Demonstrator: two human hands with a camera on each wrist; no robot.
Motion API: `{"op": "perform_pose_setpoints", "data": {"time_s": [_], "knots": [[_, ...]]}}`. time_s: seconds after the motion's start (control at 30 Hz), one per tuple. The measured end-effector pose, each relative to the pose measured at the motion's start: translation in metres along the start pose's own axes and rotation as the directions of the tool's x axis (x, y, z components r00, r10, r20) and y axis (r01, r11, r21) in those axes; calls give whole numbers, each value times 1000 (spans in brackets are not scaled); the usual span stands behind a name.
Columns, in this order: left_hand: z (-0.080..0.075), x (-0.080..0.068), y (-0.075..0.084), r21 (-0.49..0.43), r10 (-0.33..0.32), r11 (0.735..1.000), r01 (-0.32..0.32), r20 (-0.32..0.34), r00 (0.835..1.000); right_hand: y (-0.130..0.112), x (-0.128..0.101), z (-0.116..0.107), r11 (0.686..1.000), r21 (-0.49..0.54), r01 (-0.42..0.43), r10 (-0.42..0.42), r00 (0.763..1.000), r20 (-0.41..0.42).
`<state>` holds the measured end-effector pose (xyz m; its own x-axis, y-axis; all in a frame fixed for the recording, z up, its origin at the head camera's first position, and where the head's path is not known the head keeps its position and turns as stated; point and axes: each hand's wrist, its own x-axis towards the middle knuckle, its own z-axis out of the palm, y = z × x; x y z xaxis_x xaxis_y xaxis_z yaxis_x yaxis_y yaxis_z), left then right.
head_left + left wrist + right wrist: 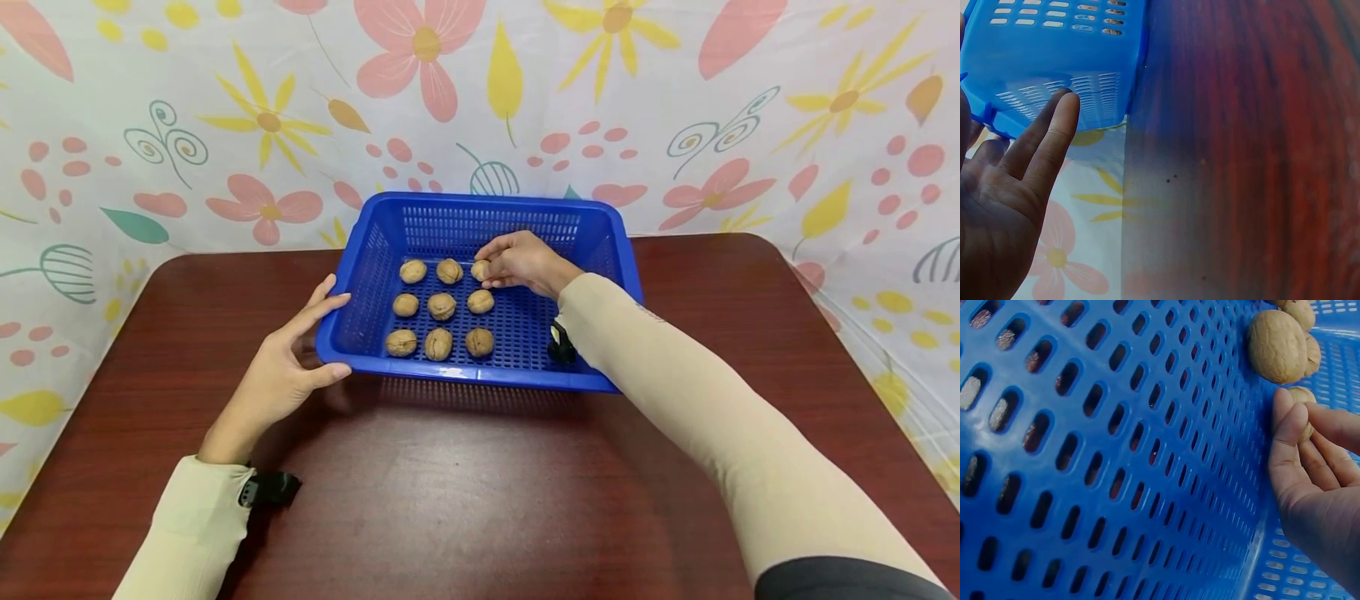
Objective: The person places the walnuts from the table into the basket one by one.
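Observation:
Walnuts (442, 306) lie in three rows of three on the floor of a blue plastic basket (480, 375). My right hand (525, 262) reaches inside and pinches the walnut (479, 270) at the right end of the back row. In the right wrist view, thumb and fingers meet round that walnut (1302, 395), partly hiding it; a larger-looking walnut (1277, 347) sits just beyond. At the basket's left end, my left hand (281, 367) rests with spread fingers against the rim, its thumb at the front left corner. The left wrist view shows its long fingers extended beside the slotted wall (1054, 44).
The basket stands on a dark red-brown wooden table (465, 492), near its back edge. Behind hangs a white cloth (450, 158) printed with flowers. A black strap (273, 490) is on the left wrist, and a black device (561, 343) shows under the right wrist.

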<state>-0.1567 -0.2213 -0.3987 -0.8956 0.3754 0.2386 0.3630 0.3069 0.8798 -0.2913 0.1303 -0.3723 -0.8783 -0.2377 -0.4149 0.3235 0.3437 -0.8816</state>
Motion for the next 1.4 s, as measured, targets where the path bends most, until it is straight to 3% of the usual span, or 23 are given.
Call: {"op": "perform_pose_setpoints", "data": {"time_s": [0.67, 0.87, 1.07, 1.23, 1.4], "knots": [[3, -6, 2, -3, -12, 1000, 12, -7, 1000, -3, -4, 3, 998, -66, -21, 18, 999, -51], [1, -4, 4, 5, -20, 1000, 20, -13, 1000, -14, -10, 2, 999, -46, 22, -25, 998, -53], [0, -1, 4, 14, -27, 1000, 27, 22, 999, -31, -21, -3, 996, -91, 20, -26, 998, -65], [-3, 0, 10, 160, -50, 986, 39, 63, 997, -49, -42, -7, 982, -184, 44, -48, 999, -14], [-2, -6, 29, 388, -170, 913, 127, 78, 982, -59, -83, -18, 929, -341, 143, -143, 989, 25]]}}
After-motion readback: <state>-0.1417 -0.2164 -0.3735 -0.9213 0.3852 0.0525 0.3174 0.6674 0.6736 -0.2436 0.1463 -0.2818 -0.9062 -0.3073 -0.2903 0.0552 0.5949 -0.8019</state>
